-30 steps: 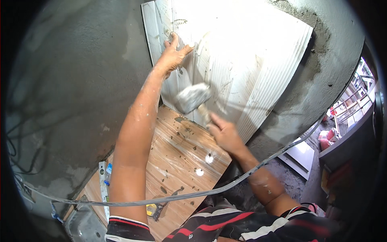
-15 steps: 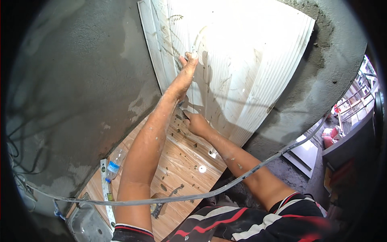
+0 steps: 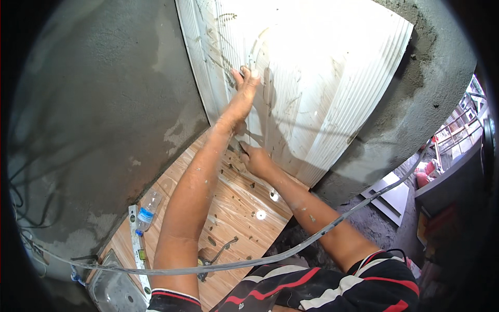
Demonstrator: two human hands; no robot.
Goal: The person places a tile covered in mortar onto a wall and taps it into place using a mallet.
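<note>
A large white ribbed panel [image 3: 306, 104], smeared with grey mud or mortar, leans on the rough cement wall. My left hand [image 3: 244, 96] lies against its lower left part, fingers stretched out and apart, holding nothing. Lower down, at the panel's bottom edge, my right hand [image 3: 258, 162] is closed round a small tool [image 3: 236, 147] with a dark, flat end. My left forearm hides much of that tool, so its exact kind does not show. Beneath both arms is a wood-patterned tiled counter [image 3: 244, 203], spotted with mortar.
On the counter's left lie a spirit level [image 3: 138, 244] and a plastic bottle [image 3: 146, 213]. A metal tool [image 3: 221, 255] rests near my left elbow. A steel sink [image 3: 112, 291] sits at lower left. A grey cable [image 3: 291, 249] sags across in front of me.
My left hand stays on the panel and my right hand stays near its bottom edge, still closed on the tool. The sagging cable hangs slightly lower in view.
</note>
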